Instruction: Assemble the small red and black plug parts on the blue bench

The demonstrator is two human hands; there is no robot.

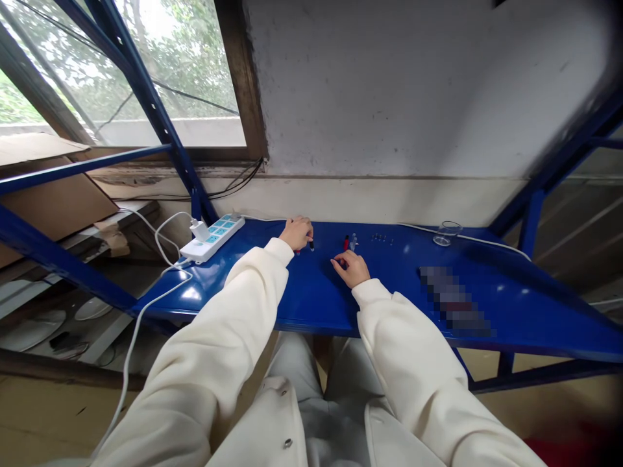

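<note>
- Black tube point(312, 245): it is on the blue worktop point(316, 305), toward the wall side, right at the fingertips of the left hand point(296, 233). Its long axis looks close to upright, with a pale lower end.
- Left hand: clearly the nearer one to the black tube, reaching in from its left with fingers bent down. I cannot tell whether this grip holds the tube or only touches it.
- Red piece point(298, 251): tiny, just below the left hand's fingers and left of the black tube.
- Right hand point(353, 268): well apart from the black tube, to its right and nearer the body. Its fingers curl in toward the thumb; whether this grip has anything in it, I cannot tell.
- Red tube point(346, 242) and clear piece point(353, 241): side by side, both roughly upright, just beyond the right hand.
</note>
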